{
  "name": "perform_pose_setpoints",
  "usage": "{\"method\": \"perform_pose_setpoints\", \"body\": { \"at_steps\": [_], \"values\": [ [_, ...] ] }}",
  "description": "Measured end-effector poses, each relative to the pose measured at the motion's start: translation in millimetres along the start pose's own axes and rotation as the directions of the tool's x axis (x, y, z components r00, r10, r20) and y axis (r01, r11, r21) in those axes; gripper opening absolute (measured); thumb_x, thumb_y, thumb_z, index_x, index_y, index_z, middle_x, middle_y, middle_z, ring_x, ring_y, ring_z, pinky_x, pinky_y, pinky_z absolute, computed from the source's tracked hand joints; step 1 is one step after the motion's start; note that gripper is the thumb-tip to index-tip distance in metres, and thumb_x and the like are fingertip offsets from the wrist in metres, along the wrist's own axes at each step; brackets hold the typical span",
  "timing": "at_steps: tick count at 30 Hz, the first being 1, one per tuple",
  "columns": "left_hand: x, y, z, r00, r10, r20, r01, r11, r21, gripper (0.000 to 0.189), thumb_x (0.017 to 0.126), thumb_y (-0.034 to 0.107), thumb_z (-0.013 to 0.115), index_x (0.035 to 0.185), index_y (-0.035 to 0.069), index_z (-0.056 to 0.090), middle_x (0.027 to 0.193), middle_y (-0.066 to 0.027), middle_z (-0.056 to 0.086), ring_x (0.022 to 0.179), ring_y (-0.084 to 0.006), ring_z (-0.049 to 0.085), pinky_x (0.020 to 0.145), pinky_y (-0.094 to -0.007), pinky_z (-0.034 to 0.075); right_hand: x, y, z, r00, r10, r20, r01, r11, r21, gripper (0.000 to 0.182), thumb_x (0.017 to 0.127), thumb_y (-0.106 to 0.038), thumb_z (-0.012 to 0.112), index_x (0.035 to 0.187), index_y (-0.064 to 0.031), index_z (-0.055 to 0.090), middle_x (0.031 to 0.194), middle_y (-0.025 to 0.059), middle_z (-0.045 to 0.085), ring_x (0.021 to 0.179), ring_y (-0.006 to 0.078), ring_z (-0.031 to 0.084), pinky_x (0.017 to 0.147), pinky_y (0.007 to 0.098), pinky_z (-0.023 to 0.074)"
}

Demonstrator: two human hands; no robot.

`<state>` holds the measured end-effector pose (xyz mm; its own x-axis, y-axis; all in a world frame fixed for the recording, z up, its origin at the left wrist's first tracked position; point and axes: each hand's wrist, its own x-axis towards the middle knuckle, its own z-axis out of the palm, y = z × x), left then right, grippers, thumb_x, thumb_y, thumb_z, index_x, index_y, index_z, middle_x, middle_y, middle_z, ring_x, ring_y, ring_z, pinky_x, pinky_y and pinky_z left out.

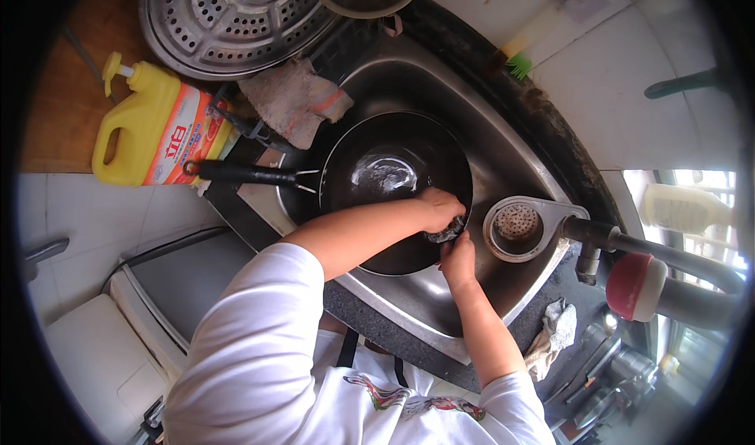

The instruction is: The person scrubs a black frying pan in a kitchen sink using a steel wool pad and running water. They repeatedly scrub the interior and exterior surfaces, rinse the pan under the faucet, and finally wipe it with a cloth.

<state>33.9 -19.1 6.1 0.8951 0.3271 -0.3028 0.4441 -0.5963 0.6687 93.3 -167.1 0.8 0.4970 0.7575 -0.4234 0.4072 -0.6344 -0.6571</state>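
Note:
A dark wok (pixel 389 132) sits in a stainless-steel corner sink (pixel 519 144). Its black handle (pixel 248 172) points left over the sink's edge. My left hand (pixel 442 207) reaches across the wok and holds a dark, shiny scrubber, apparently metal wool (pixel 446 231), against the inside wall near the right rim. Just below it, my right hand (pixel 458 259) grips the wok's rim, with the fingers partly hidden. A wet sheen with light reflections shows on the wok's bottom.
A yellow detergent jug (pixel 133 126) stands left, beside a hanging rag (pixel 295 100) and a perforated steamer tray (pixel 236 26). Right of the wok is a round drain strainer cup (pixel 516 227). A crumpled cloth (pixel 551 336) lies on the dark counter (pixel 377 333); utensils lie farther right.

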Motion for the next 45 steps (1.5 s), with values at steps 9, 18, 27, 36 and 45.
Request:
{"method": "perform_pose_setpoints", "body": {
  "at_steps": [9, 18, 27, 36, 45],
  "values": [
    [32.3, 13.1, 20.2, 0.886, -0.432, -0.17, 0.425, 0.902, -0.074, 0.021, 0.085, 0.015, 0.043, 0.096, 0.011, 0.061, 0.098, -0.0108, 0.062, 0.091, -0.0276, 0.061, 0.071, -0.0405, 0.05, -4.7, 0.8, -27.1, 0.984, -0.172, -0.046, 0.141, 0.91, -0.39, 0.016, 0.078, 0.002, 0.05, 0.091, 0.0089, 0.045, 0.072, 0.0193, 0.062, 0.066, 0.0373, 0.064, 0.059, 0.0435, 0.0527],
    [14.2, 3.6, 12.0, 0.872, -0.459, -0.169, 0.446, 0.888, -0.111, 0.02, 0.083, 0.015, 0.053, 0.101, 0.009, 0.059, 0.099, -0.013, 0.061, 0.093, -0.0297, 0.06, 0.077, -0.0413, 0.049, 5.0, -7.5, 17.0, 0.794, 0.598, 0.107, -0.321, 0.264, 0.91, 0.029, 0.084, -0.002, 0.054, 0.113, -0.0006, 0.052, 0.108, 0.0101, 0.06, 0.095, 0.0229, 0.058, 0.085, 0.0325, 0.0444],
    [18.1, -4.6, 10.6, 0.94, -0.185, -0.285, 0.195, 0.981, 0.008, 0.017, 0.081, 0.014, 0.056, 0.097, 0.009, 0.058, 0.091, -0.0135, 0.058, 0.086, -0.0325, 0.058, 0.073, -0.0428, 0.048, 31.9, 7.1, 21.4, 0.91, 0.145, -0.387, -0.041, 0.964, 0.264, 0.021, 0.081, -0.005, 0.057, 0.096, 0.0084, 0.059, 0.088, 0.0232, 0.065, 0.086, 0.0357, 0.063, 0.077, 0.0374, 0.0464],
    [38.1, 6.7, 19.7, 0.921, -0.085, -0.379, 0.096, 0.995, 0.009, 0.016, 0.084, 0.016, 0.043, 0.092, 0.011, 0.056, 0.09, -0.0135, 0.058, 0.086, -0.032, 0.059, 0.072, -0.0428, 0.048, 32.5, -0.1, 21.7, 0.915, 0.138, -0.38, -0.049, 0.97, 0.236, 0.021, 0.08, -0.008, 0.058, 0.091, 0.0105, 0.058, 0.081, 0.0264, 0.063, 0.082, 0.0388, 0.062, 0.073, 0.0398, 0.0467],
    [38.3, 3.9, 23.9, 0.845, -0.134, -0.517, 0.119, 0.991, -0.062, 0.009, 0.079, 0.017, 0.052, 0.085, 0.01, 0.055, 0.08, -0.0141, 0.057, 0.078, -0.0308, 0.06, 0.065, -0.0442, 0.048, 33.6, -8.2, 21.5, 0.924, 0.108, -0.368, -0.05, 0.985, 0.164, 0.02, 0.079, -0.009, 0.059, 0.088, 0.0077, 0.06, 0.08, 0.0262, 0.063, 0.082, 0.0386, 0.063, 0.071, 0.0388, 0.0478]
  ]
}}
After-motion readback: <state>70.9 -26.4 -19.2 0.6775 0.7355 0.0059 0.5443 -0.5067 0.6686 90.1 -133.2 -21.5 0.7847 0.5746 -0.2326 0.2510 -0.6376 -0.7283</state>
